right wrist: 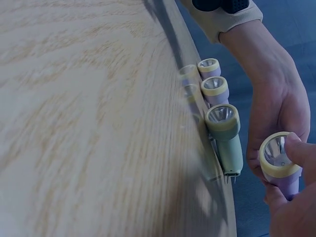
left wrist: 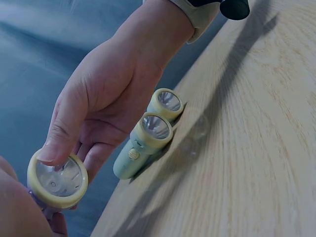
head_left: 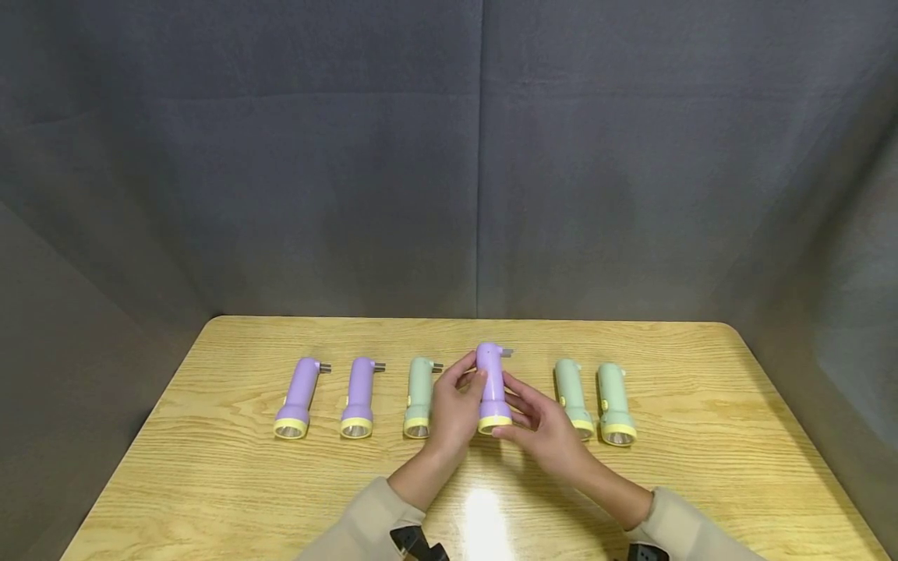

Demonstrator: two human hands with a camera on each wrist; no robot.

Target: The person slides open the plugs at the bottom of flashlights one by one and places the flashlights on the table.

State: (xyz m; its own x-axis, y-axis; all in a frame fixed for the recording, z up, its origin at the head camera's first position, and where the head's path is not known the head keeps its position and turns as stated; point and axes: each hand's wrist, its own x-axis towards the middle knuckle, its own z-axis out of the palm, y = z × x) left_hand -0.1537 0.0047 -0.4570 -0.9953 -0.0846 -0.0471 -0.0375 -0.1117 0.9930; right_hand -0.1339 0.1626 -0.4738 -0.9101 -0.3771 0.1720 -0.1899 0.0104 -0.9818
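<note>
A purple flashlight (head_left: pixel 494 389) with a yellow rim is held above the table, lens end toward me and metal plug prongs (head_left: pixel 507 353) out at its far end. My left hand (head_left: pixel 452 409) grips its body from the left, thumb on top. From the right, my right hand (head_left: pixel 550 436) pinches the lens end, its thumb at the yellow rim. In the left wrist view that thumb overlaps the edge of the clear lens (left wrist: pixel 59 181). The right wrist view shows the rim (right wrist: pixel 281 170) between both hands. Some fingers are hidden behind the flashlight.
Left of my hands lie two purple flashlights (head_left: pixel 302 393) (head_left: pixel 361 393) and a green flashlight (head_left: pixel 419 389), prongs out. Two green flashlights (head_left: pixel 571 393) (head_left: pixel 614 401) lie to the right. All rest on the wooden table (head_left: pixel 210 483), with a grey curtain (head_left: pixel 351 195) behind.
</note>
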